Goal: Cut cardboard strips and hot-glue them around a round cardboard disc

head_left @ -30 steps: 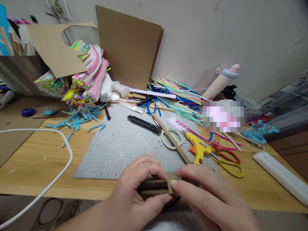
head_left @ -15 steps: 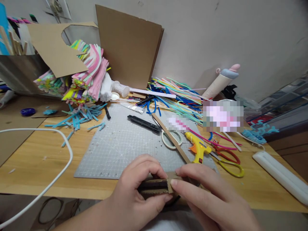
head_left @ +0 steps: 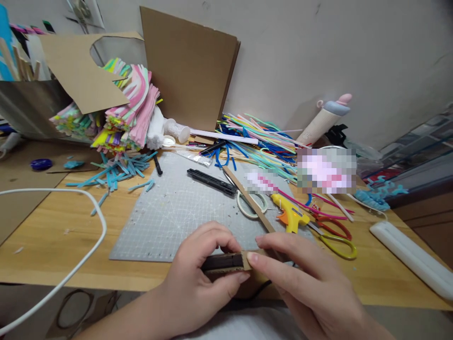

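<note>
A small cardboard piece (head_left: 226, 262) with a dark inner strip is held at the table's front edge. My left hand (head_left: 201, 278) wraps round its left part, fingers above and thumb below. My right hand (head_left: 307, 278) pinches a cardboard flap at its right end, the index fingertip pressing on it. A long thin cardboard strip (head_left: 253, 203) runs from behind the right fingers across a roll of tape (head_left: 244, 205). Right of the tape are a yellow glue gun (head_left: 292, 213) and scissors (head_left: 339, 246). A black cutter (head_left: 211, 182) lies on the grey cutting mat (head_left: 152, 222).
Colourful pipe cleaners (head_left: 262, 137) lie at the back near a leaning cardboard sheet (head_left: 187, 71). Short blue pieces (head_left: 120, 172) are scattered at left, and a white cable (head_left: 102, 222) loops over the edge. A white power strip (head_left: 406, 255) lies at right.
Both hands and the held cardboard piece have risen slightly, and the dark strip shows a little more clearly. The grip looks the same.
</note>
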{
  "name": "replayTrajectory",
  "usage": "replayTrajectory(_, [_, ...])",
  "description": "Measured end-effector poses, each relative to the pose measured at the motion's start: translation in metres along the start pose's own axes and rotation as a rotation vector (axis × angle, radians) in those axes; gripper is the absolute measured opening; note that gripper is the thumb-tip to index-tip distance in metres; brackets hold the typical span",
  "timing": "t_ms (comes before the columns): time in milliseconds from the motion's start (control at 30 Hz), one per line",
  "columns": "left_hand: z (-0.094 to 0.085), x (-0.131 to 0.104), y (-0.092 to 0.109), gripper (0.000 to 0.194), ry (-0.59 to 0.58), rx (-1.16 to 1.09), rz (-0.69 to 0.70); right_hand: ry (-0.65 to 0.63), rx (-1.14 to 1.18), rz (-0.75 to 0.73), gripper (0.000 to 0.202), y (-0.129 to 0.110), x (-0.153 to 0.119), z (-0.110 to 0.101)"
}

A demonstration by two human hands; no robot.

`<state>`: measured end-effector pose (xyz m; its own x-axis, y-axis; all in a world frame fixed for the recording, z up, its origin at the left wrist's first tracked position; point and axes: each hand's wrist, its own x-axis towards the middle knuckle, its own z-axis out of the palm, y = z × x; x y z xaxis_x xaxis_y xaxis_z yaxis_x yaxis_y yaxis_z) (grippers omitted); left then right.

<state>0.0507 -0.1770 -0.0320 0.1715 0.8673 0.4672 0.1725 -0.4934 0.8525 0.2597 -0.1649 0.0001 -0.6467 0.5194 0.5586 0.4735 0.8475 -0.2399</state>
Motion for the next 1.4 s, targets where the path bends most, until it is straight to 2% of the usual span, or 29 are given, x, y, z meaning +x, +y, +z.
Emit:
replayTrajectory(133, [0.001,-0.005,-0.008,0.024,0.029,-0.031,0.063,-0.004,0.026,0.013,0.041,0.0,-0.001,0.0])
replayTrajectory(233, [-0.001,-0.008,-0.017,0.034,0.03,0.015,0.281,0.0,0.037,0.018,0.041,0.0,-0.002,0.002])
replayTrajectory(300, [-0.003,-0.01,-0.021,0.033,-0.009,0.122,0.413,0.005,0.054,0.017,0.039,0.0,-0.001,0.002])
replayTrajectory(367, [-0.004,-0.01,-0.023,0.028,-0.026,0.189,0.458,0.0,0.062,0.021,0.037,-0.001,0.002,0.001])
replayTrajectory(667, [-0.003,-0.008,-0.021,0.02,-0.02,0.166,0.446,-0.029,0.065,0.04,0.034,-0.006,0.008,-0.005])
replayTrajectory(933, [-0.003,-0.012,-0.025,0.029,-0.013,0.203,0.466,-0.039,0.07,0.026,0.031,-0.004,0.011,-0.006])
replayTrajectory(1033, [-0.003,-0.009,-0.023,0.023,-0.01,0.188,0.458,-0.001,0.11,0.064,0.024,-0.003,0.009,-0.003])
replayTrajectory(1133, [-0.006,-0.008,-0.023,0.019,-0.01,0.153,0.433,0.036,0.171,0.117,0.021,-0.001,0.005,0.001])
replayTrajectory(1400, [-0.022,-0.02,-0.029,0.031,0.021,0.109,0.375,0.074,0.266,0.172,0.019,0.004,0.002,0.005])
